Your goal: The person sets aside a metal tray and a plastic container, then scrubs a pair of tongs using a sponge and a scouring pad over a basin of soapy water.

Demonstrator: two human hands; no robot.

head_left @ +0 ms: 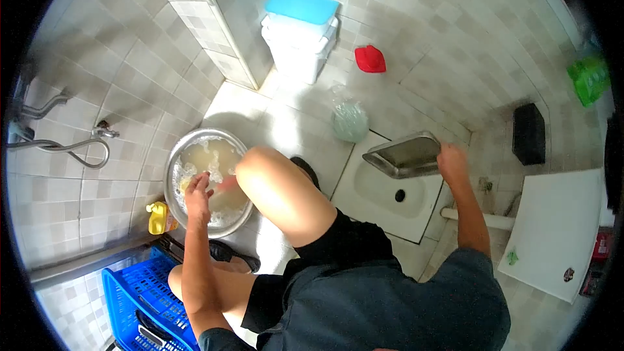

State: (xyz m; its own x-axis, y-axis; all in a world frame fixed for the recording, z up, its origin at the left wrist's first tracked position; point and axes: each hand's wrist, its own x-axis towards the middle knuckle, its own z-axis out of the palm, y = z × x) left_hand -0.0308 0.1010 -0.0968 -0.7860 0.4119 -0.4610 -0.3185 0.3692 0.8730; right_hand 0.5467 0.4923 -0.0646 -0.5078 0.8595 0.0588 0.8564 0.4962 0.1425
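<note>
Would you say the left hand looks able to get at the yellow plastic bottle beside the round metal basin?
Probably yes: the left hand is over the basin, with only its rim between hand and bottle.

White bin [298, 52] under blue lid [302, 6]; red object [370, 59] near; black box [529, 134].

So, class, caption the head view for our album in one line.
Right hand holds a tilted metal tray over a squat toilet; left hand over a basin of sudsy water.
</note>
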